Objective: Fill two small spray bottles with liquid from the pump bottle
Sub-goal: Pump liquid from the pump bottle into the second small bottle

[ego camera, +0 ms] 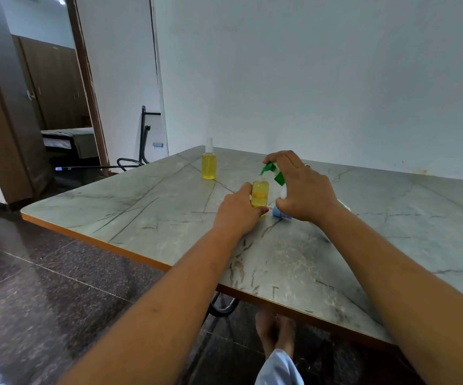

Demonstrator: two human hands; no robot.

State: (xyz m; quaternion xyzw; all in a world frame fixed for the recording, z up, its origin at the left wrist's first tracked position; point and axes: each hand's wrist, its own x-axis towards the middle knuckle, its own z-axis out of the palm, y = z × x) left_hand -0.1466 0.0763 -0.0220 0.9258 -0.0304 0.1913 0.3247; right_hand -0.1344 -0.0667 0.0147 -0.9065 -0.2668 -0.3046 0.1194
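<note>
A small open-necked bottle (260,194) with yellow liquid stands upright on the marble-patterned table (169,218); my left hand (238,212) grips its lower body. My right hand (302,187) covers the pump bottle (280,211), fingers over its green pump head (272,170), whose spout is right above the small bottle's neck. Most of the pump bottle is hidden behind my hand; only a pale blue base shows. A second small spray bottle (208,163), full of yellow liquid with its white sprayer and clear cap on, stands apart at the far left of the table.
The table's orange-trimmed edge (94,240) runs diagonally on the left, with dark tiled floor below. A white wall stands behind the table. A black chair frame (141,151) and an open doorway lie at the far left. My bare foot (274,329) shows under the table.
</note>
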